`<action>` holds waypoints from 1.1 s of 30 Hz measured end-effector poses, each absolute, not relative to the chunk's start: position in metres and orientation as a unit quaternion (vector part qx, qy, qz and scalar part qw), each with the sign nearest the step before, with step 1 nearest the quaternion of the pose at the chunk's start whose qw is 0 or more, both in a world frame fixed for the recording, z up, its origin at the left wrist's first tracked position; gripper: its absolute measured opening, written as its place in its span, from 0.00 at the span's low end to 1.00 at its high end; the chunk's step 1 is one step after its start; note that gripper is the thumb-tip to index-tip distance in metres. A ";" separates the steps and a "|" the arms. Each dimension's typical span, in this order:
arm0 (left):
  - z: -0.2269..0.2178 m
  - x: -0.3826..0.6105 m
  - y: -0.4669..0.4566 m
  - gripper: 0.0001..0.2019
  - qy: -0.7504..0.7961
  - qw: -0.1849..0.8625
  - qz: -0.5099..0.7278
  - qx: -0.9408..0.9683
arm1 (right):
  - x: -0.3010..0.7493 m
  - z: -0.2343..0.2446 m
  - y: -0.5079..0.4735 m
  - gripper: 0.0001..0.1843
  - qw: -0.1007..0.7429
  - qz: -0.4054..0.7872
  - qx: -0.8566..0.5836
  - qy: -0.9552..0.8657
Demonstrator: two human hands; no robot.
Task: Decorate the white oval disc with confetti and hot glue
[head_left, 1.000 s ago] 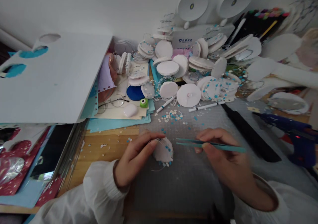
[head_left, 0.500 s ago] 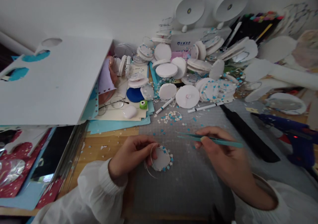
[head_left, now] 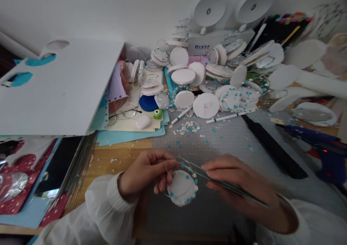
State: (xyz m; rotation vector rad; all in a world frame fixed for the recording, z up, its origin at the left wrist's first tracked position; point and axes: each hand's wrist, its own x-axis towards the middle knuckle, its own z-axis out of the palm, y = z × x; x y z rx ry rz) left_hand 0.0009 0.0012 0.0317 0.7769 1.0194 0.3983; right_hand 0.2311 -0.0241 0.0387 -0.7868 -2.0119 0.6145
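Observation:
My left hand (head_left: 148, 174) pinches a thin wire between thumb and forefinger. Just below those fingers is a round white disc (head_left: 180, 192), tilted, with small blue and white paper flowers around its rim. Loops of the wire stick out beside it. Teal tweezers (head_left: 198, 170) lie in my right hand (head_left: 238, 181), which closes around them. Their tips reach across to the wire at the disc's upper edge; whether they grip it I cannot tell.
Loose tiny flowers (head_left: 187, 128) lie on the grey cutting mat (head_left: 217, 216). Many white discs (head_left: 206, 105) pile up behind. To the right are a black strip-shaped object (head_left: 273, 147) and a blue hot glue gun (head_left: 320, 140). A white board (head_left: 62, 93) stands left.
My right hand has brought the tweezers left and down, so their tips now meet the wire by the disc. The disc has moved slightly right and down and turned.

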 end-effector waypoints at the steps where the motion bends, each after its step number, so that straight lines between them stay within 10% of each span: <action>1: 0.032 0.001 0.001 0.14 0.470 0.786 0.186 0.356 | 0.232 0.039 -0.024 0.11 0.429 0.242 -0.311 -0.813; 33: 0.026 0.006 -0.004 0.14 0.474 0.778 0.215 0.352 | 0.235 0.028 -0.027 0.12 0.355 0.151 -0.256 -0.886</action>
